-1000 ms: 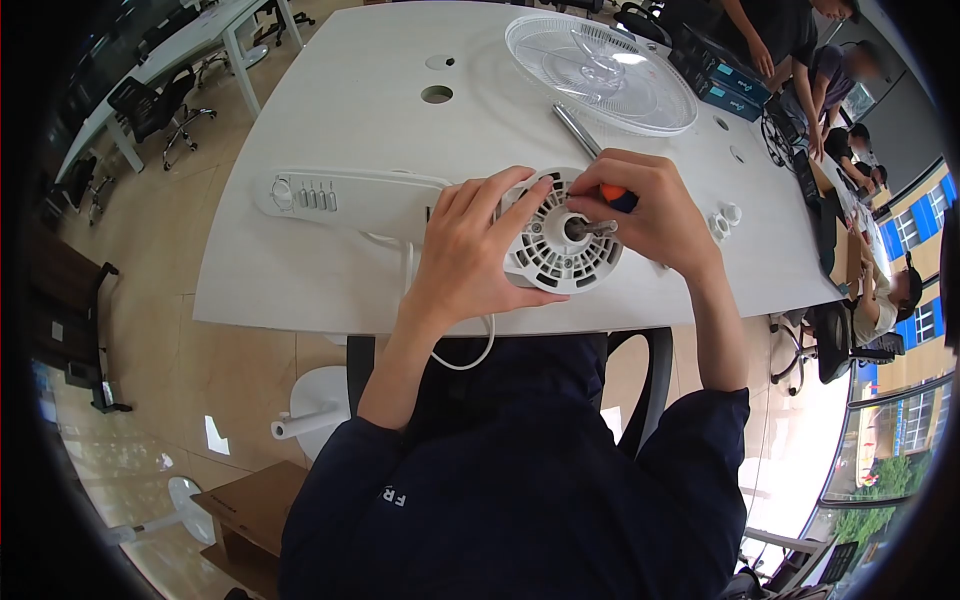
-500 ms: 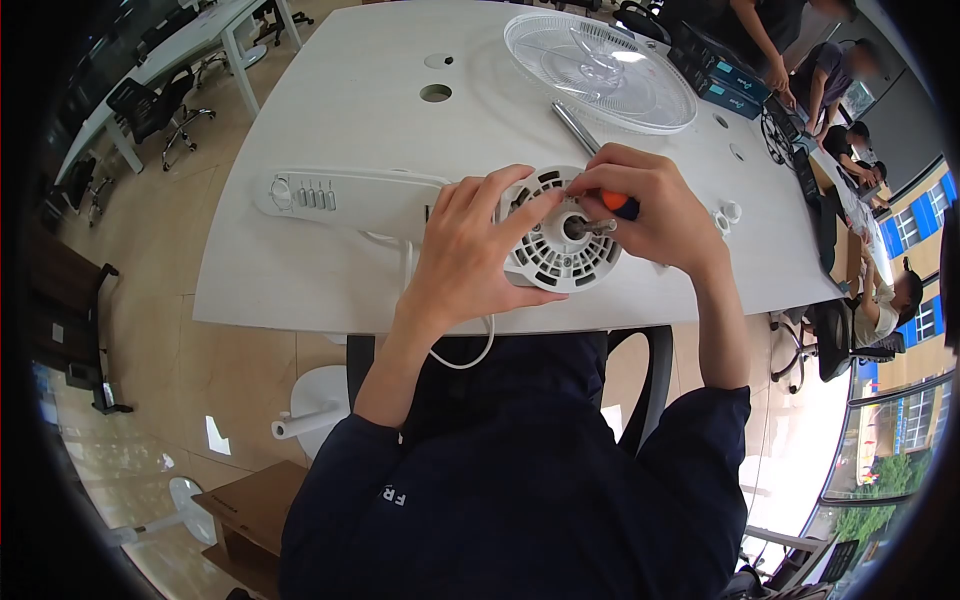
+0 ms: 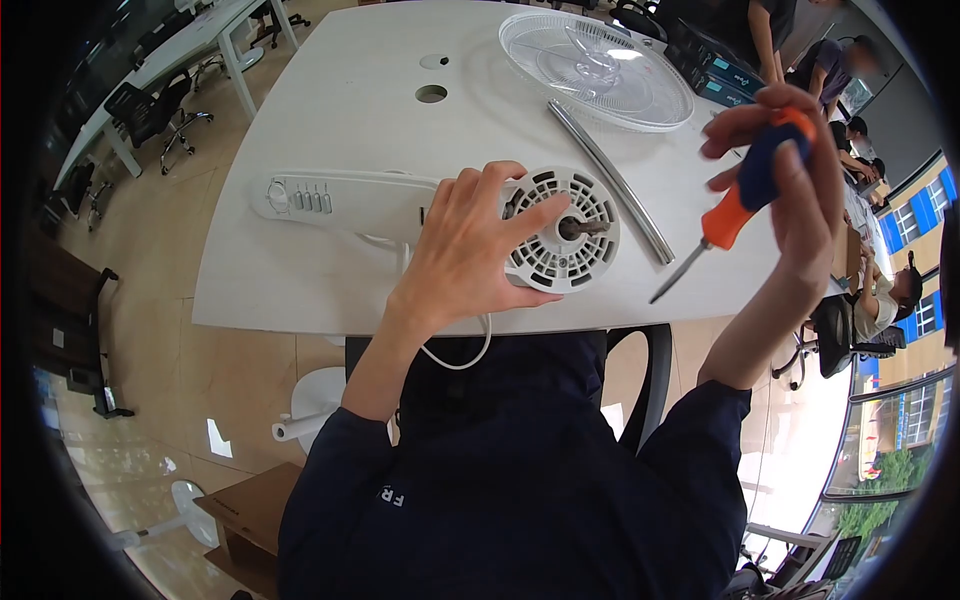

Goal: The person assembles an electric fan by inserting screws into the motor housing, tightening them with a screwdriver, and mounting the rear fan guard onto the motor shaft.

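My left hand is wrapped round the white fan motor housing, fingers on top and thumb at the lower edge. A metal shaft sticks out from the housing's slotted round face. To the left lies the white fan body with its knob and row of buttons, partly behind my left hand. Raised over the table's right side, my right hand grips a screwdriver with an orange and blue handle. Its tip points down and left, apart from the housing.
A metal tube lies slanting just right of the housing. Beyond it are a clear fan grille and dark boxes. A white cable loops over the table's front edge. Other people are at the right.
My right hand has lifted away from the housing, up and to the right, with the screwdriver, uncovering the metal tube. My left hand stays on the housing.
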The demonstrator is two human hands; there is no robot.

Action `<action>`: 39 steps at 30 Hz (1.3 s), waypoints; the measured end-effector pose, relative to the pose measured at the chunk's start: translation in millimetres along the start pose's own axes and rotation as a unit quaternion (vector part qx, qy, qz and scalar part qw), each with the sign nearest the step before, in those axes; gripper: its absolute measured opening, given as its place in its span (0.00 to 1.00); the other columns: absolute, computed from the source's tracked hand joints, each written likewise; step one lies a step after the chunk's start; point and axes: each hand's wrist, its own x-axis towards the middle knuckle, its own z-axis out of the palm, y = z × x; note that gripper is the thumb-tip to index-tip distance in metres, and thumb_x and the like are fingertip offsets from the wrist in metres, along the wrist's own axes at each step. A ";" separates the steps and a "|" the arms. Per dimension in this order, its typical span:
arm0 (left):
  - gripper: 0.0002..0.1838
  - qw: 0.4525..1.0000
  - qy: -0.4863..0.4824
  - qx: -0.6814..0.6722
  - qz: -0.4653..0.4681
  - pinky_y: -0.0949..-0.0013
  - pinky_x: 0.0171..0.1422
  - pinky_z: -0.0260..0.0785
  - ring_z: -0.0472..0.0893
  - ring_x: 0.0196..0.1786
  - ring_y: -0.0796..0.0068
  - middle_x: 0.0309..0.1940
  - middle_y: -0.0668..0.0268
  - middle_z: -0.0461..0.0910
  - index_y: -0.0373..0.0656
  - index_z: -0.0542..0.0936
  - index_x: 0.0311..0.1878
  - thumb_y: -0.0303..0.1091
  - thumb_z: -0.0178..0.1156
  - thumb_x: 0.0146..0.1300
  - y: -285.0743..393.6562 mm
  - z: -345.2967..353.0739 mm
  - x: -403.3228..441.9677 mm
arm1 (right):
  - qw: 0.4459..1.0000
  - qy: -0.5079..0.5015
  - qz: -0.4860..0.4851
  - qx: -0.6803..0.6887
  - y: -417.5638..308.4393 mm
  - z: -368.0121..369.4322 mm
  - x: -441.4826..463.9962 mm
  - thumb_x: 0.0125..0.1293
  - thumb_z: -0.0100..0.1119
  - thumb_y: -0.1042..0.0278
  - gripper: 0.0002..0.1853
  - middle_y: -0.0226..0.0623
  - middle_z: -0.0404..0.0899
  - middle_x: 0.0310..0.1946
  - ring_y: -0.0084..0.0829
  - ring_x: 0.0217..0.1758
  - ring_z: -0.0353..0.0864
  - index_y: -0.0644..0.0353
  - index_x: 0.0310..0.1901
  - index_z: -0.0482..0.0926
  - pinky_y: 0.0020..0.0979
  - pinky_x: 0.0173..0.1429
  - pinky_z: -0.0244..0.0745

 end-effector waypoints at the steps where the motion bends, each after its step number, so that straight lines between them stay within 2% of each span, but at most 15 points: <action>1: 0.54 1.000 -0.001 0.000 0.000 0.47 0.70 0.68 0.75 0.64 0.54 0.65 0.60 0.71 0.67 0.81 0.69 0.56 0.89 0.29 -0.9 1.4 -0.4 | 0.992 0.025 -0.060 -0.108 2.2 -7.4 2.2 0.78 0.59 0.61 0.23 0.52 0.86 0.46 0.33 0.42 0.88 0.68 0.65 0.71 0.27 0.38 0.82; 3: 0.53 1.000 0.022 -0.002 0.015 0.46 0.69 0.69 0.75 0.64 0.53 0.65 0.60 0.72 0.66 0.82 0.68 0.57 0.89 0.30 -3.7 4.9 0.3 | 0.968 0.051 -0.120 -0.214 3.4 -11.2 1.2 0.79 0.59 0.60 0.22 0.51 0.87 0.44 0.31 0.37 0.88 0.67 0.64 0.71 0.25 0.34 0.81; 6: 0.51 0.997 0.059 -0.008 0.040 0.47 0.67 0.70 0.77 0.62 0.53 0.65 0.59 0.73 0.64 0.84 0.67 0.60 0.88 0.30 -10.3 12.0 0.4 | 0.944 0.143 -0.154 -0.256 4.5 6.5 -3.6 0.83 0.51 0.61 0.18 0.53 0.84 0.44 0.26 0.30 0.85 0.66 0.64 0.70 0.21 0.22 0.76; 8: 0.51 0.997 0.060 -0.006 0.042 0.47 0.67 0.70 0.77 0.62 0.54 0.65 0.59 0.73 0.63 0.85 0.66 0.61 0.88 0.30 -9.8 11.0 1.3 | 0.956 0.162 -0.210 -0.125 15.2 22.0 0.3 0.84 0.50 0.64 0.16 0.52 0.84 0.42 0.22 0.23 0.79 0.65 0.63 0.68 0.19 0.18 0.69; 10: 0.51 0.997 0.061 -0.005 0.047 0.47 0.67 0.70 0.77 0.61 0.54 0.65 0.59 0.74 0.62 0.85 0.66 0.61 0.88 0.31 -10.1 10.2 2.7 | 0.965 0.141 -0.187 -0.117 23.4 36.2 -0.3 0.82 0.55 0.62 0.18 0.50 0.83 0.41 0.23 0.25 0.81 0.63 0.63 0.65 0.19 0.20 0.70; 12: 0.52 0.998 0.051 0.001 0.036 0.47 0.67 0.70 0.77 0.62 0.55 0.65 0.60 0.74 0.62 0.85 0.66 0.63 0.88 0.30 -9.5 10.7 1.0 | 0.980 0.124 -0.136 -0.079 29.1 47.0 -5.3 0.76 0.63 0.68 0.21 0.45 0.84 0.43 0.25 0.37 0.83 0.64 0.62 0.64 0.21 0.31 0.77; 13: 0.52 0.998 0.051 0.001 0.036 0.47 0.67 0.70 0.77 0.62 0.55 0.65 0.60 0.74 0.62 0.85 0.66 0.63 0.88 0.30 -9.2 11.0 0.8 | 0.980 0.125 -0.136 -0.079 34.4 48.3 -4.9 0.76 0.63 0.68 0.21 0.45 0.84 0.43 0.25 0.37 0.83 0.64 0.62 0.64 0.21 0.31 0.77; 14: 0.52 0.998 0.054 0.001 0.037 0.47 0.67 0.70 0.77 0.62 0.55 0.66 0.60 0.74 0.63 0.85 0.66 0.63 0.88 0.30 -8.9 11.1 0.2 | 0.969 0.116 -0.166 -0.140 40.4 49.3 -2.9 0.79 0.61 0.65 0.20 0.47 0.84 0.43 0.23 0.31 0.81 0.62 0.61 0.64 0.19 0.28 0.74; 16: 0.52 0.998 0.057 0.002 0.037 0.48 0.67 0.70 0.77 0.62 0.55 0.66 0.60 0.74 0.63 0.86 0.66 0.63 0.88 0.29 -9.6 11.4 -0.4 | 0.955 0.106 -0.195 -0.199 44.3 51.6 -0.8 0.81 0.58 0.63 0.18 0.48 0.83 0.42 0.21 0.25 0.79 0.61 0.61 0.64 0.18 0.25 0.71; 22: 0.52 0.997 0.065 -0.003 0.043 0.49 0.66 0.71 0.78 0.62 0.56 0.66 0.60 0.74 0.63 0.86 0.67 0.64 0.87 0.30 -10.6 12.4 -0.9 | 0.964 0.116 -0.172 -0.165 45.0 50.7 1.6 0.81 0.58 0.63 0.18 0.47 0.83 0.42 0.19 0.24 0.77 0.60 0.62 0.63 0.18 0.25 0.70; 31: 0.49 0.993 0.097 -0.015 0.063 0.53 0.68 0.67 0.78 0.62 0.60 0.65 0.60 0.75 0.58 0.87 0.65 0.68 0.83 0.36 -14.7 19.5 -2.7 | 0.962 0.108 -0.157 -0.194 45.1 55.1 -2.1 0.80 0.59 0.63 0.19 0.47 0.83 0.41 0.19 0.25 0.77 0.61 0.61 0.64 0.18 0.26 0.72; 34: 0.48 0.992 0.107 -0.013 0.067 0.53 0.67 0.67 0.78 0.62 0.60 0.65 0.60 0.75 0.59 0.87 0.64 0.68 0.83 0.36 -14.7 20.8 -1.9 | 0.953 0.083 -0.199 -0.212 39.9 51.6 -2.3 0.80 0.60 0.62 0.19 0.48 0.83 0.41 0.20 0.25 0.77 0.61 0.61 0.64 0.19 0.26 0.73; 39: 0.48 0.992 0.109 -0.018 0.067 0.53 0.67 0.68 0.78 0.61 0.60 0.66 0.60 0.75 0.59 0.87 0.64 0.68 0.83 0.36 -15.2 21.2 -3.6 | 0.950 0.110 -0.202 -0.212 37.3 48.9 -0.6 0.79 0.61 0.63 0.19 0.49 0.84 0.41 0.21 0.27 0.79 0.60 0.60 0.64 0.19 0.27 0.74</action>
